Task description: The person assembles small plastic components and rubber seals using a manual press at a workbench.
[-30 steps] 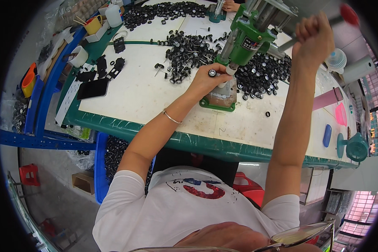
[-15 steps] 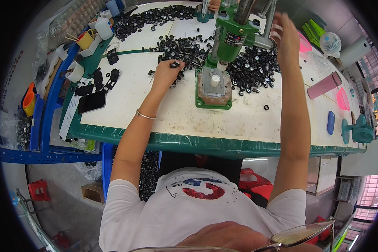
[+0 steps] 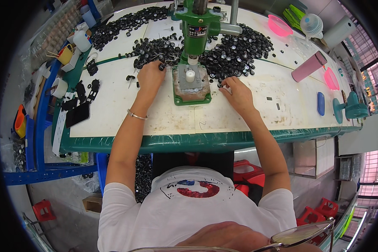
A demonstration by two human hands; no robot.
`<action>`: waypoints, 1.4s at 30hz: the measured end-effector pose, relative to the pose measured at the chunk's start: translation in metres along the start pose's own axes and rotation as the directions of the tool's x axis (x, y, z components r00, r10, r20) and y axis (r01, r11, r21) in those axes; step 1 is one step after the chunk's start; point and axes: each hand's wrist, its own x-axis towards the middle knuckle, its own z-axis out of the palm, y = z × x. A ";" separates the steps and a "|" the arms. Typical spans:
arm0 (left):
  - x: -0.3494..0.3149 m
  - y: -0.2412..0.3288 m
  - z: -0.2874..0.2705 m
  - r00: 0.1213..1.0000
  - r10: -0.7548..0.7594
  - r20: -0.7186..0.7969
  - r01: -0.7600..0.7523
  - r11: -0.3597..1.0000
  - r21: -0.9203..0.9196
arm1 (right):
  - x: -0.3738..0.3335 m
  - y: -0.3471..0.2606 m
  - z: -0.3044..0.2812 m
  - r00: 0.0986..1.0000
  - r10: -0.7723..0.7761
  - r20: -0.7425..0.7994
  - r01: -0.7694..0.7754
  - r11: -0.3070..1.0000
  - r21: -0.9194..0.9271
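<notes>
A green hand press (image 3: 195,31) stands before me, a short white post (image 3: 190,76) upright on its base plate. Left of the base, my left hand (image 3: 150,80) is closed, with a small black wheel (image 3: 161,67) at its fingertips. On the other side my right hand (image 3: 239,97) has come to the near edge of a heap of black wheels (image 3: 235,52). Its thumb and forefinger pinch another small wheel (image 3: 220,85). Beyond my left hand lies a pile of black wheels with thin metal axles (image 3: 155,51); a loose one (image 3: 130,78) lies beside my wrist.
A phone (image 3: 77,115) and black plastic parts (image 3: 88,90) lie at the left. Rightward are a pink tumbler (image 3: 309,66), a blue case (image 3: 321,103), a teal fan (image 3: 352,107) and pink baskets (image 3: 280,26). More wheels (image 3: 128,25) spread across the far left.
My right hand has come down from beside the press lever to the wheels right of the base. My left hand still holds its wheel. The whole view has shifted somewhat.
</notes>
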 end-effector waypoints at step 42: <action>-0.045 0.014 -0.047 0.885 0.166 0.436 0.458 -0.131 -0.879 | 0.042 -0.059 0.032 1.000 -0.001 -0.013 0.010 0.642 0.767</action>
